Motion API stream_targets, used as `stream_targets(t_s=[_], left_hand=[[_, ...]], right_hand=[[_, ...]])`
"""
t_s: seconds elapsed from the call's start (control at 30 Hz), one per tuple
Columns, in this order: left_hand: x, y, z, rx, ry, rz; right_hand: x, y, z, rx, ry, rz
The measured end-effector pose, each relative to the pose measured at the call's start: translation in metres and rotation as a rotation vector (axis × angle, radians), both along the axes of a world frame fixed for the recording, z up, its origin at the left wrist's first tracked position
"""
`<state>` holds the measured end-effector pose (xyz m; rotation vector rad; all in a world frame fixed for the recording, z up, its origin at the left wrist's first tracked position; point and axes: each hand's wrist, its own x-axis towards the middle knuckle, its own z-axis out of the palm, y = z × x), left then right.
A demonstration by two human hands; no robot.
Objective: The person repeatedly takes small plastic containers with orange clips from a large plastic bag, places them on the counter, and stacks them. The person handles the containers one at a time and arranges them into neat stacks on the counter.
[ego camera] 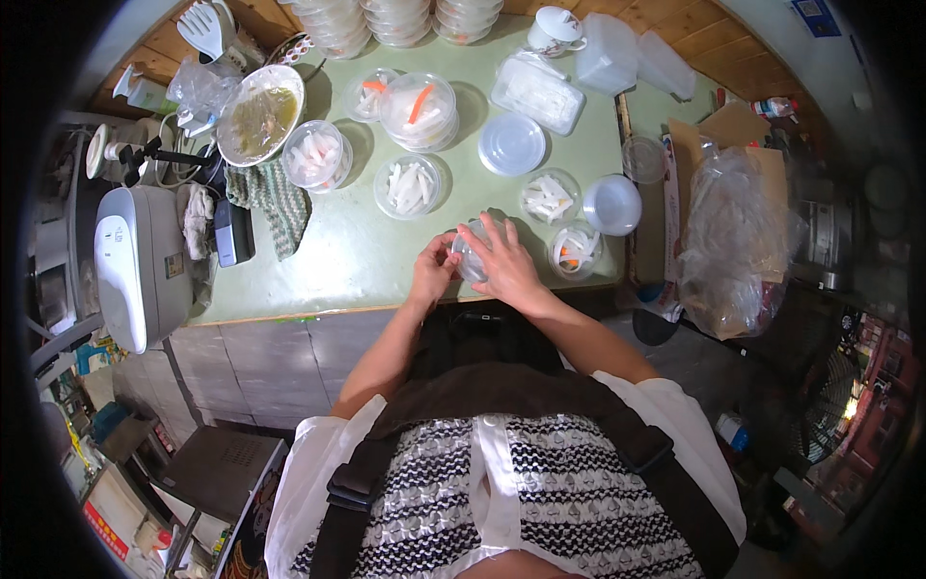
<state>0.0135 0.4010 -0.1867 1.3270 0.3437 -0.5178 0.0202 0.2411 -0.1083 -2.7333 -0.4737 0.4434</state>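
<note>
My left hand (435, 269) pinches the left side of a round clear plastic tub (472, 255) near the table's front edge. Spread over its top and right side are the fingers of my right hand (511, 273). What is inside that tub is mostly hidden. To the right stand a tub of white strips with orange pieces (576, 250) and a tub of white strips (548, 197). Beside them is a stack of clear round lids or tubs (612, 205). Another tub of white strips (407, 187) stands farther back on the left.
Filled tubs (418, 108) are stacked mid-table, with more stacks (398, 22) at the back. A plastic-covered bowl of yellowish liquid (262, 114), a knitted cloth (271, 203) and a white appliance (141, 264) line the left. Plastic bags (738, 231) and cardboard stand right.
</note>
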Motion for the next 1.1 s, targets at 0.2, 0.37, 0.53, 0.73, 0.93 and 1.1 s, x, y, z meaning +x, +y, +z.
stream_targets(t_s=[0.2,0.37,0.53,0.73,0.93,1.1], left_hand=[[0.016,0.029,0.022,0.041,-0.001,-0.086],[0.031,0.048,0.082,0.673,-0.326,-0.231],[0.065,-0.051,0.053,0.348,-0.426,-0.280],[0.086,-0.081,0.015,0.423,-0.352,-0.281],[0.075,-0.047,0.035,0.437,-0.248,-0.234],[0.081,-0.049,0.033,0.454,-0.193,-0.262]], right_hand=[[0.012,0.018,0.013,0.174,0.053,-0.072],[0.039,-0.032,0.038,0.133,-0.248,-0.219],[0.060,-0.090,0.019,-0.223,-0.129,-0.240],[0.058,-0.070,0.002,-0.118,-0.056,-0.228],[0.055,-0.042,0.004,-0.065,0.007,-0.176],[0.053,-0.035,-0.010,-0.101,-0.002,-0.177]])
